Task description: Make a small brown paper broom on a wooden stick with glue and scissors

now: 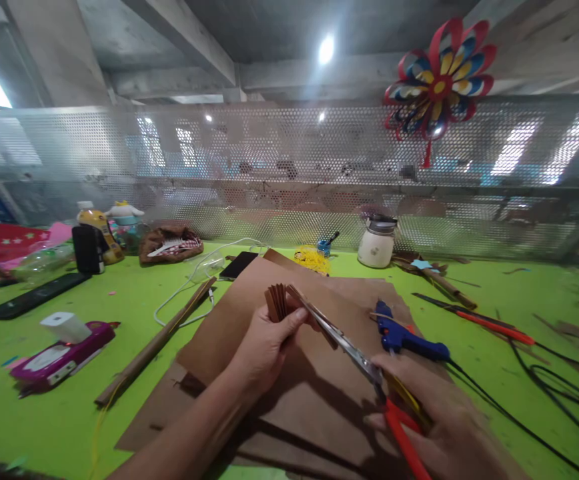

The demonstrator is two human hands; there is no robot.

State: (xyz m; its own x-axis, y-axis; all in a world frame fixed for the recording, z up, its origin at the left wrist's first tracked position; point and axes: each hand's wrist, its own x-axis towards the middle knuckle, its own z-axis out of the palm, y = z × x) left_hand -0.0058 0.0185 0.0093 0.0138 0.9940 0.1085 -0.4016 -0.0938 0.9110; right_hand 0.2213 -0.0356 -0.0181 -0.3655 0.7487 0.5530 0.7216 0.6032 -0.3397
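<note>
Pinched in my left hand (264, 343) is a small stack of folded brown paper (278, 301), its pleats fanned at the top. My right hand (429, 407) grips a pair of scissors (357, 360) with red handles; something yellow also shows by those fingers. The blades point up and left, reaching the right side of the folded paper. I cannot tell whether they are cutting it. Under both hands lie large sheets of brown kraft paper (354, 307). Just beyond my right hand, a blue glue gun (404, 337) rests on the sheets.
To the right lie a red-handled tool (494, 327) and black cables (554, 387). A brown paper roll (154, 347), a purple power strip (62, 357) and a white cable (169, 300) are at left. A white jar (377, 241) stands at the back before a perforated metal screen (269, 167).
</note>
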